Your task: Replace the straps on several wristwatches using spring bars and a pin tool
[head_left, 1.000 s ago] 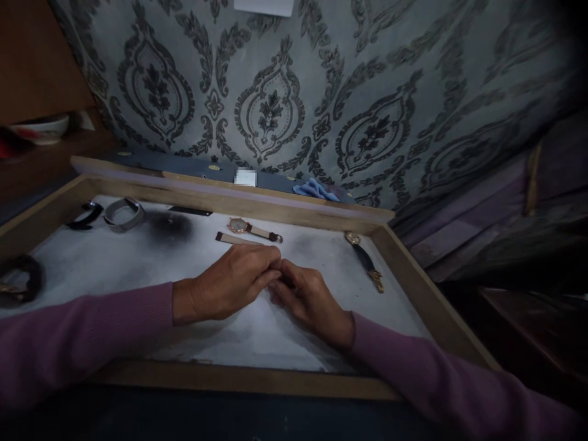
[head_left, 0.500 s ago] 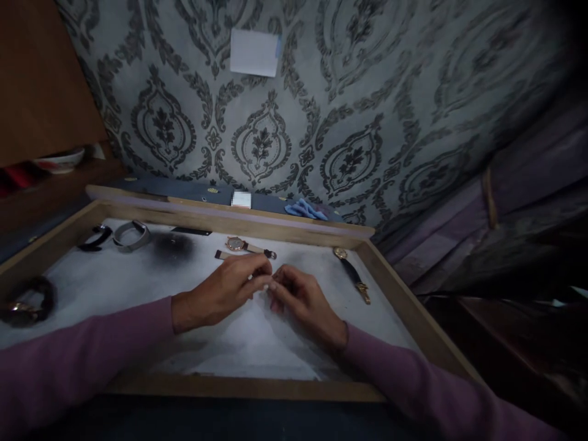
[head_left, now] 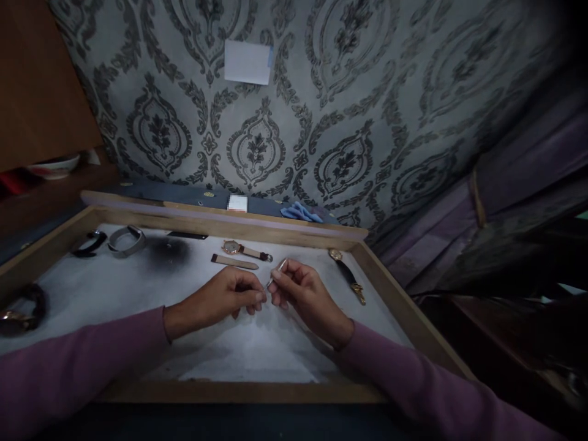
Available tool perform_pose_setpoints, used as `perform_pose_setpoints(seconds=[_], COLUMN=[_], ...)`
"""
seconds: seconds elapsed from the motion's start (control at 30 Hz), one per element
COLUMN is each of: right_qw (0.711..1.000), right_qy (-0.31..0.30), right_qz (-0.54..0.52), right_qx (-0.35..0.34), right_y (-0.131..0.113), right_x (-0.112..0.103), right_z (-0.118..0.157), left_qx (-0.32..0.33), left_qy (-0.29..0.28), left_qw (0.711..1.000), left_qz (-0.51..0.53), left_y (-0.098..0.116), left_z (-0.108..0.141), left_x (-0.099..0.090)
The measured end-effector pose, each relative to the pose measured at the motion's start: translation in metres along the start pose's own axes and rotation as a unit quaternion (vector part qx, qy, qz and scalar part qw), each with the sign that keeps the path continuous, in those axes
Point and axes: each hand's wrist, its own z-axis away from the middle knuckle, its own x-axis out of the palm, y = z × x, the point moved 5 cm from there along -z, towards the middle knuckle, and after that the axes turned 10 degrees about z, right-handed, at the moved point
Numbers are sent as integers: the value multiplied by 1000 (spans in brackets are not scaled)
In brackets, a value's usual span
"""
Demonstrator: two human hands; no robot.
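Observation:
Over the middle of a wooden-framed tray (head_left: 239, 390) my two hands are close together. My right hand (head_left: 307, 300) pinches a thin, shiny, metallic stick-like tool (head_left: 282, 264); its exact kind is unclear. Its lower end points toward the fingertips of my left hand (head_left: 225, 295). Those fingers are pinched together, and whatever they hold is too small or hidden to name. Just behind the hands lies a rose-gold watch (head_left: 231, 247) with one strap half attached. The loose strap half (head_left: 234, 262) rests in front of it.
Right of my hands lies a gold watch with a dark strap (head_left: 345, 271). At left are a grey mesh-like band (head_left: 126, 242), a black watch (head_left: 89, 244) and a dark watch (head_left: 25, 311). A blue cloth (head_left: 301, 212) sits behind the tray's raised rim.
My hands have moved slightly apart, and the thin tool now shows in my right fingers. The loose strap half is more fully visible. The view has shifted slightly.

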Motion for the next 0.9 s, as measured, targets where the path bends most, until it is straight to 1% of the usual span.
perform_pose_setpoints(seconds=[0.17,0.23,0.3,0.37,0.43,0.5,0.57,0.63,0.7,0.77,0.83,0.9], right_qw=[1000,999,997,990,968,933,901,888,890,896,897,893], right_qy=[-6,-12,-2,16,23,7,-24,-44,-41,-34,-39,-40], right_qz=[21,36,63,122,219,319,388,414,415,407,407,414], right_qx=[-9,-18,-38,-75,-123,-167,-192,-195,-186,-173,-165,-172], right_y=[1,-1,-4,-9,-13,-14,-10,-6,-3,-1,1,2], right_x=[2,1,-3,-8,-9,-6,-2,0,-1,-2,-3,-3], right_z=[-2,-3,-5,-5,-2,1,3,3,2,1,1,1], left_qx=[-4,-3,6,24,43,54,60,70,87,102,110,115], left_qy=[9,6,15,54,104,143,159,160,153,151,159,178], left_qw=[1000,1000,1000,998,993,986,982,980,976,967,949,928], left_qz=[-1,-12,-24,-34,-41,-59,-79,-98,-125,-180,-249,-307], left_y=[-2,0,4,12,20,26,28,27,25,24,23,24], left_z=[0,-1,-3,-4,-4,-4,-4,-4,-5,-6,-6,-6], left_x=[1,-2,-9,-24,-41,-54,-62,-66,-68,-71,-75,-80])
